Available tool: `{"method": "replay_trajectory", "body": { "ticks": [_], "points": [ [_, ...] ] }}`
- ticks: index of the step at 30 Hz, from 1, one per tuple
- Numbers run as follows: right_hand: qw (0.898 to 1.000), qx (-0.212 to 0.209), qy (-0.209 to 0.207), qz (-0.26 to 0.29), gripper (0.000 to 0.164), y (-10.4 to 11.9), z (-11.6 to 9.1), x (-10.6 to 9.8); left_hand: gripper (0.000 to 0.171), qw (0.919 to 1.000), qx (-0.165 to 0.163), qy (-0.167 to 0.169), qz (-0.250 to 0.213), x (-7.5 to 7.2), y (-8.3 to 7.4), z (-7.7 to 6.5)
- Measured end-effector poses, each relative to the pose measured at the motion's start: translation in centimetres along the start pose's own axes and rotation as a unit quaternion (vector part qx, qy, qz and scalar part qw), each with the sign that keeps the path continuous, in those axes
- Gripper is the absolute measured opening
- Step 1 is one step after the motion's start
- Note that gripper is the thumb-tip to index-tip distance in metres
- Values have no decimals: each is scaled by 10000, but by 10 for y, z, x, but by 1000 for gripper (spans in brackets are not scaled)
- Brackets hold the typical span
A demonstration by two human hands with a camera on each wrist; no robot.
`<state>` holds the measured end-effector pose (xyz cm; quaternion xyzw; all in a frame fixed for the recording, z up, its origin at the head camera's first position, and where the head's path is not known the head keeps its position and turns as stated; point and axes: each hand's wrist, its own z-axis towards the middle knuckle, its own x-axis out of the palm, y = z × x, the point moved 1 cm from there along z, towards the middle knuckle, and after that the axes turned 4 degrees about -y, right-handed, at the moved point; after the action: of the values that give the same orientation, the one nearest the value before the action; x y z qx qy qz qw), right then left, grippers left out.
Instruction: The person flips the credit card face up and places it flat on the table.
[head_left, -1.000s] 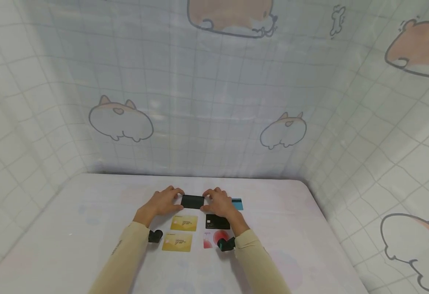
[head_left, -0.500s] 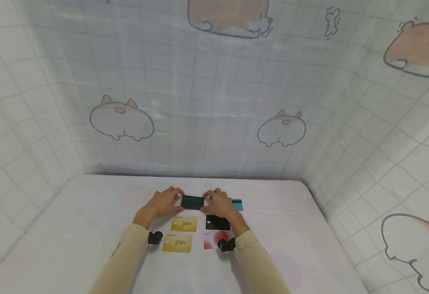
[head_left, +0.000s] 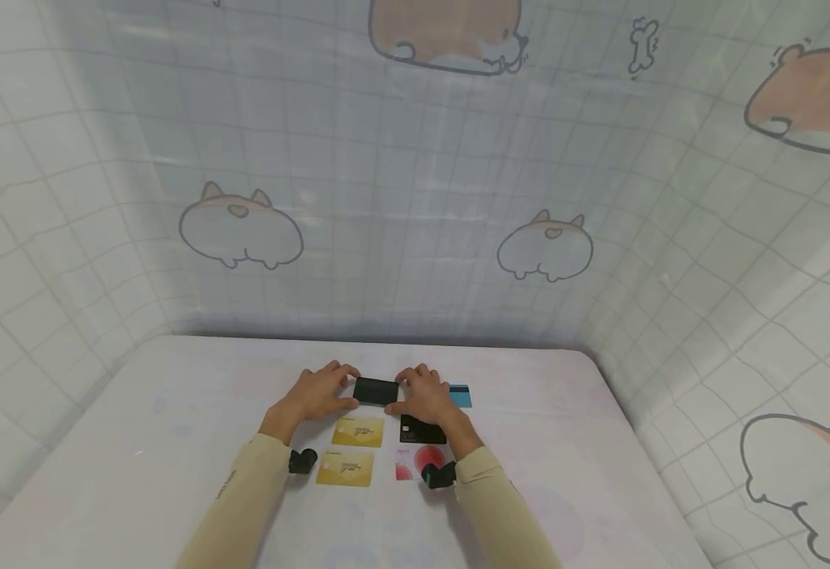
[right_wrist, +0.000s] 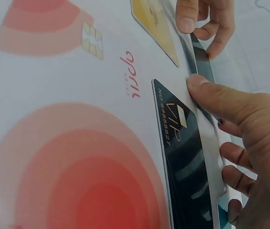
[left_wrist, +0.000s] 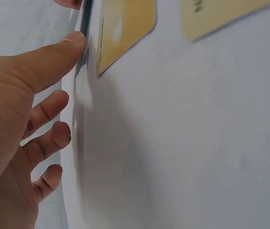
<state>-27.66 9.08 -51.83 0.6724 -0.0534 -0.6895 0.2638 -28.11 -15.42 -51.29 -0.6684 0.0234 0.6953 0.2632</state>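
Observation:
Both my hands hold a plain black card [head_left: 375,391] by its two short ends, near the back of the table. My left hand [head_left: 315,393] has its thumb at the near left corner and a finger at the far left corner. On the opposite end, my right hand [head_left: 424,395] pinches the card likewise, thumb toward me. In the left wrist view the left thumb [left_wrist: 61,52] touches the card's thin edge, and the other fingers are loosely bent. The right wrist view shows the dark card [right_wrist: 204,64] between both hands, seen nearly edge-on.
Two gold cards [head_left: 358,432] [head_left: 345,469] lie in front of the black card. To their right are a black VIP card [head_left: 420,431] and a white card with red circles [head_left: 408,465]. A blue striped card [head_left: 461,396] lies partly behind my right hand.
The head view has shifted slightly. Both hands still hold the black card in almost the same spot, and the right thumb has slid a little toward me.

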Motion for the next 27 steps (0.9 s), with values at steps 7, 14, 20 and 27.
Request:
{"method": "replay_trajectory", "body": {
  "ticks": [7, 14, 20, 27],
  "points": [
    [9997, -123, -207, -54, 59, -3, 2, 4, 56, 9999, 8, 113, 32, -1, -7, -4],
    [9958, -491, -631, 441, 56, 0, 1, 0, 54, 10000, -35, 71, -27, -3, -10, -5],
    [9901, -747, -779, 896, 55, 6, 0, -5, 55, 9999, 49, 90, -59, 1, -14, -2],
    [9810, -897, -598, 1613, 53, 11, -3, -8, 58, 9997, 259, 35, 13, 4, -21, -1]
  ]
}}
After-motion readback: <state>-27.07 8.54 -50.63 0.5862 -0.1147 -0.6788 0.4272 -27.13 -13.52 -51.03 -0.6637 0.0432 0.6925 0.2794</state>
